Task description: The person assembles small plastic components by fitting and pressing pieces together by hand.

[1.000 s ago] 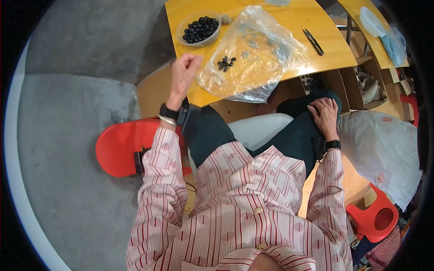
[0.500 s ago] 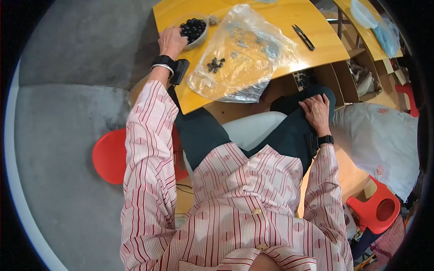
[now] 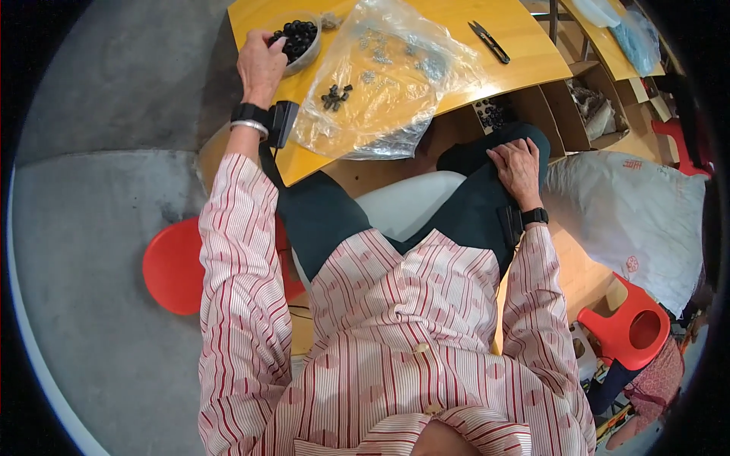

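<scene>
My left hand (image 3: 261,67) is at the left rim of a clear plastic bowl (image 3: 308,58) holding many small black round pieces (image 3: 296,36). Its fingers are bent inward among the pieces, with the thumb close to them; what they grip is hidden. My right hand (image 3: 520,169) lies on my right knee, fingers stretched out and holding nothing. A crumpled clear plastic bag (image 3: 391,91) spreads over the yellow table (image 3: 525,76). On it sit a small heap of black parts (image 3: 334,97) and scattered small silvery parts (image 3: 374,55).
Black thread snips (image 3: 490,42) lie on the table's right side. Below stand cardboard boxes (image 3: 597,114), one compartment holding black pieces (image 3: 493,115). A large white sack (image 3: 623,220) and a red stool (image 3: 635,327) are on my right; a red seat (image 3: 173,266) is on my left.
The view has shifted slightly, so the table and everything on it sit a little further left and up. My left hand has turned more upright at the bowl. My right hand stays on the knee.
</scene>
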Demonstrator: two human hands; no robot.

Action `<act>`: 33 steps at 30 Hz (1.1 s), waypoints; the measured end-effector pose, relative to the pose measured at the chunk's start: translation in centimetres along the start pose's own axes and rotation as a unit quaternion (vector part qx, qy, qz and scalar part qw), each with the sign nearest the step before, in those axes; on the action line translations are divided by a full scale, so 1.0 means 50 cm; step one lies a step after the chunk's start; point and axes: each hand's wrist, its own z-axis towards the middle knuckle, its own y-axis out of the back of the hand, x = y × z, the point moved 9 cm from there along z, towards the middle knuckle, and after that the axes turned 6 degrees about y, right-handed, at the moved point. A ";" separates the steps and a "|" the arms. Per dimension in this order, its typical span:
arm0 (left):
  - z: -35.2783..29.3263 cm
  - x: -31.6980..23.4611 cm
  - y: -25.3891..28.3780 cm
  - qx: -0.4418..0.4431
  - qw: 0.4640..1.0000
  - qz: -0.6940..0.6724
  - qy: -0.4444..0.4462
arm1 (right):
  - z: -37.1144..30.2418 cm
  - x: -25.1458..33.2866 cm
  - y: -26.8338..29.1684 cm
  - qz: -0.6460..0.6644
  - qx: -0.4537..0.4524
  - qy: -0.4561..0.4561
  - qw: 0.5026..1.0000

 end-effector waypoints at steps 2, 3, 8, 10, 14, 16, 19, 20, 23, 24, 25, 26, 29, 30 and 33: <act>-0.044 -0.035 0.028 -0.036 0.993 -0.115 0.008 | -0.003 -0.010 0.012 0.027 -0.029 -0.014 0.999; -0.074 -0.050 0.039 -0.037 0.992 -0.117 0.011 | 0.001 -0.010 0.026 0.059 -0.063 -0.022 0.996; -0.222 -0.106 -0.010 0.061 0.945 -0.321 0.028 | 0.041 0.062 0.120 0.137 -0.217 0.010 0.966; -0.270 -0.117 -0.053 0.117 0.906 -0.399 0.078 | 0.070 0.122 0.170 0.169 -0.285 0.055 0.942; -0.316 -0.139 -0.096 0.165 0.866 -0.460 0.109 | 0.170 0.218 0.161 0.175 -0.251 0.132 0.943; -0.323 -0.138 -0.117 0.183 0.842 -0.495 0.116 | 0.222 0.237 0.115 0.146 -0.206 0.144 0.957; -0.326 -0.134 -0.131 0.207 0.802 -0.547 0.120 | 0.270 0.243 0.067 0.126 -0.177 0.119 0.969; -0.327 -0.134 -0.132 0.213 0.787 -0.566 0.116 | 0.279 0.237 0.054 0.116 -0.165 0.096 0.975; -0.330 -0.145 -0.113 0.220 0.757 -0.603 0.126 | 0.291 0.234 0.028 0.098 -0.142 0.077 0.982; -0.333 -0.145 -0.105 0.220 0.757 -0.602 0.127 | 0.292 0.236 0.026 0.099 -0.142 0.077 0.982; -0.337 -0.148 -0.102 0.230 0.717 -0.643 0.140 | 0.293 0.238 0.026 0.088 -0.144 0.073 0.983; -0.342 -0.152 -0.099 0.240 0.674 -0.682 0.153 | 0.294 0.238 0.026 0.076 -0.146 0.070 0.984; -0.356 -0.175 -0.082 0.247 0.620 -0.726 0.166 | 0.292 0.225 0.013 0.095 -0.148 0.067 0.982; -0.358 -0.177 -0.077 0.247 0.621 -0.725 0.165 | 0.292 0.226 0.012 0.096 -0.149 0.067 0.982; -0.362 -0.190 -0.065 0.254 0.580 -0.759 0.153 | 0.286 0.224 0.026 0.100 -0.192 0.073 0.974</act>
